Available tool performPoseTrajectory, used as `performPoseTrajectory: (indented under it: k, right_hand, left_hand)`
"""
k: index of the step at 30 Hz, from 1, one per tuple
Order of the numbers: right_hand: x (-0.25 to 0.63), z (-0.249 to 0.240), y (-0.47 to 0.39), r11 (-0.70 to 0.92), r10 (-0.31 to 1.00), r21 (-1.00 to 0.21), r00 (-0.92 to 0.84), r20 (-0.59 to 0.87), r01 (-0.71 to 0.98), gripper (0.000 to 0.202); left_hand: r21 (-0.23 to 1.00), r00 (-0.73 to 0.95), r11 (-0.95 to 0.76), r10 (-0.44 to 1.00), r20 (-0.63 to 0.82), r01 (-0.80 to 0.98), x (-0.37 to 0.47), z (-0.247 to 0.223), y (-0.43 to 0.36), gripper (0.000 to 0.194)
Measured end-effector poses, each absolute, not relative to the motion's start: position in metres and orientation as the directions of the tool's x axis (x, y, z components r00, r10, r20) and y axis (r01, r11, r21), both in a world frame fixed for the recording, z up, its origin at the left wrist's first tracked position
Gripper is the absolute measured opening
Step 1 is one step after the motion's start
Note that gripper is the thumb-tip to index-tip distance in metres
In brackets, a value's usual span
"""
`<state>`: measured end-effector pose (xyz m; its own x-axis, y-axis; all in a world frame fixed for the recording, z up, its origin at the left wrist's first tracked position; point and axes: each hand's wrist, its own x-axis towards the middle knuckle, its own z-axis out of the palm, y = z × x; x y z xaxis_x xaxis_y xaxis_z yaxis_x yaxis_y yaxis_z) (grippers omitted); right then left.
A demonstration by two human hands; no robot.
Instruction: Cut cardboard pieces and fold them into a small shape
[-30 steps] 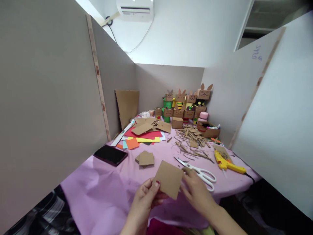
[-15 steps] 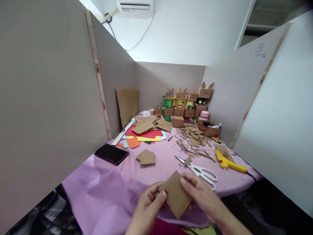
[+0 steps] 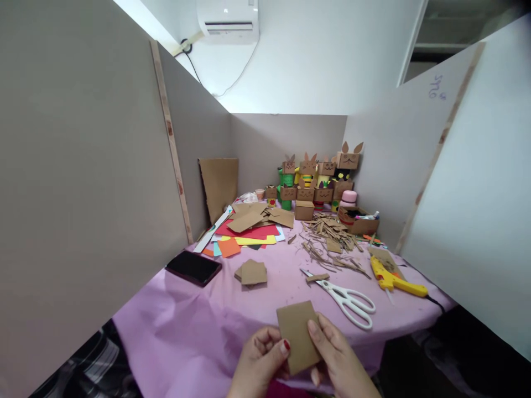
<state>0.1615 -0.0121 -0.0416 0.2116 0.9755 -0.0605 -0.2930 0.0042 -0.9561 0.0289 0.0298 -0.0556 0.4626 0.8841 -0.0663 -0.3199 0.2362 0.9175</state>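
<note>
A brown cardboard square (image 3: 296, 326) is held upright-tilted over the near table edge. My left hand (image 3: 261, 365) pinches its left lower edge with thumb and fingers. My right hand (image 3: 336, 362) grips its right side, thumb lying on the face. White-handled scissors (image 3: 346, 298) lie on the pink table cover just beyond my right hand, with a small cardboard strip (image 3: 317, 277) across the blades. A small stack of cardboard squares (image 3: 251, 273) lies ahead to the left.
A black phone (image 3: 193, 267) lies at the left. A yellow glue gun (image 3: 396, 280) rests at the right edge. Cardboard scraps (image 3: 332, 240), coloured paper sheets (image 3: 249, 229) and cardboard animal figures (image 3: 317, 177) fill the back. Grey partition walls (image 3: 83, 193) enclose the table.
The cardboard square has come nearer to me and lower, and turned from a diamond tilt to nearly straight. My right hand left the scissors area and took hold of the square.
</note>
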Motion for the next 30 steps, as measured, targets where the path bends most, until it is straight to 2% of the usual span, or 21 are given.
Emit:
performPoseTrajectory:
  k: [2,5,8,12,16,20,22,26,30]
  right_hand:
    - [0.160,-0.047,-0.009,0.007,0.982,-0.949,0.182,-0.053,-0.314,0.042]
    - [0.158,-0.048,-0.007,0.072,0.963,-0.954,0.270,-0.010,-0.293,0.041]
    - [0.156,-0.045,-0.007,0.143,0.927,-0.958,0.372,0.042,-0.249,0.041]
    - [0.156,-0.044,-0.008,0.145,0.930,-0.959,0.363,0.048,-0.245,0.042]
    - [0.156,-0.047,-0.009,0.088,0.935,-0.955,0.355,-0.019,-0.284,0.046]
    - [0.154,-0.047,-0.012,0.040,0.928,-0.948,0.364,-0.082,-0.317,0.053]
    - [0.156,-0.044,-0.015,0.094,0.925,-0.951,0.378,-0.025,-0.293,0.052]
    - [0.168,-0.036,-0.023,0.196,0.929,-0.968,0.344,0.133,-0.155,0.042]
    - [0.185,-0.035,-0.029,0.203,0.947,-0.977,0.265,0.178,-0.067,0.038]
  left_hand:
    - [0.937,0.454,0.211,0.889,-0.065,-0.280,0.029,-0.056,0.031,0.049]
    - [0.975,0.435,0.117,0.900,-0.023,-0.191,0.027,-0.048,0.032,0.048]
    - [0.995,0.406,-0.059,0.910,0.086,-0.079,0.023,-0.038,0.031,0.046]
    - [0.971,0.365,-0.237,0.907,0.210,0.031,0.020,-0.033,0.028,0.045]
    - [0.967,0.380,-0.250,0.899,0.217,0.040,0.021,-0.037,0.026,0.043]
    - [0.981,0.485,-0.173,0.853,0.194,-0.088,0.023,-0.039,0.027,0.030]
    - [0.974,0.482,-0.205,0.847,0.224,-0.094,0.022,-0.037,0.027,0.024]
    - [0.911,0.375,-0.412,0.849,0.372,0.031,0.019,-0.031,0.023,0.012]
    - [0.808,0.260,-0.586,0.791,0.554,0.059,0.019,-0.027,0.018,0.012]
